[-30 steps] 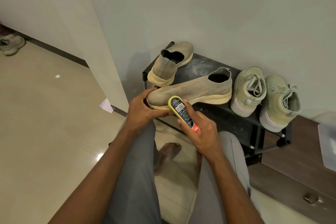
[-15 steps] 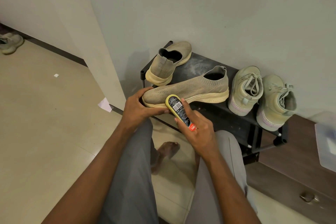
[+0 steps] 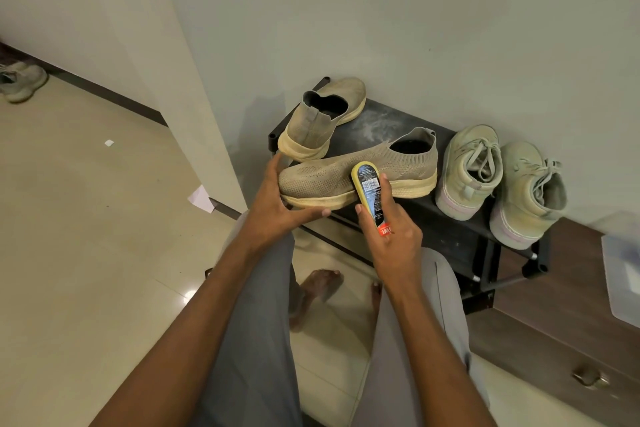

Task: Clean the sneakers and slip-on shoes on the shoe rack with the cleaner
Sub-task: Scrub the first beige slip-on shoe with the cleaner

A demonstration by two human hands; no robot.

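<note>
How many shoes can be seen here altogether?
5. Two beige knit slip-on shoes and two pale green lace-up sneakers on the black rack; one grey sneaker on the floor, far left. Others may be hidden.

Head view, looking steeply down, close, wide-angle

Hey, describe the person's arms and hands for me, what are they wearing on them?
Both forearms are bare to the frame's edge: no sleeves, watch or bracelet show. The left hand and right hand wear no gloves, and no rings are visible. Fingernails look short and unpainted. Below the arms, grey trousers cover the legs, and the feet are bare.
</note>
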